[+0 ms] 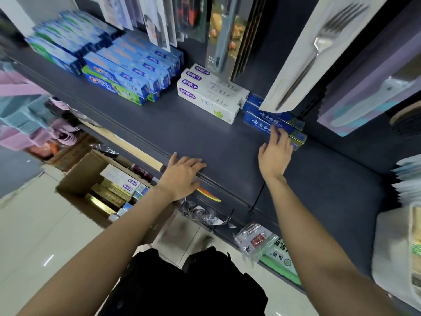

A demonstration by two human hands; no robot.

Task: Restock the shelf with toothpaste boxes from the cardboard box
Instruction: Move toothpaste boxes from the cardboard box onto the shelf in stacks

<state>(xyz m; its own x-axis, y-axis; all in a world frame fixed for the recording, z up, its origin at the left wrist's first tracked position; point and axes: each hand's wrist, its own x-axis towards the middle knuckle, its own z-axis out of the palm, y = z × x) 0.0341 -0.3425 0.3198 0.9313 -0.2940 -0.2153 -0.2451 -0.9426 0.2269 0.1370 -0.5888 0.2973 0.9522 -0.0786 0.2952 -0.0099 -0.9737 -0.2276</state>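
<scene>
The dark grey shelf carries rows of toothpaste boxes: light blue ones at the left, white ones in the middle, dark blue ones at the right. My right hand lies flat with its fingertips touching the front dark blue box. My left hand rests palm down on the shelf's front edge, holding nothing. On the floor at the lower left stands the open cardboard box, with gold and white toothpaste boxes in it.
Carded cutlery packs hang above the shelf, low over the dark blue boxes. Pink and blue plastic baskets sit at the left. Packaged goods lie on the lower shelf, white stacked items at the right. Pale floor tiles lie below.
</scene>
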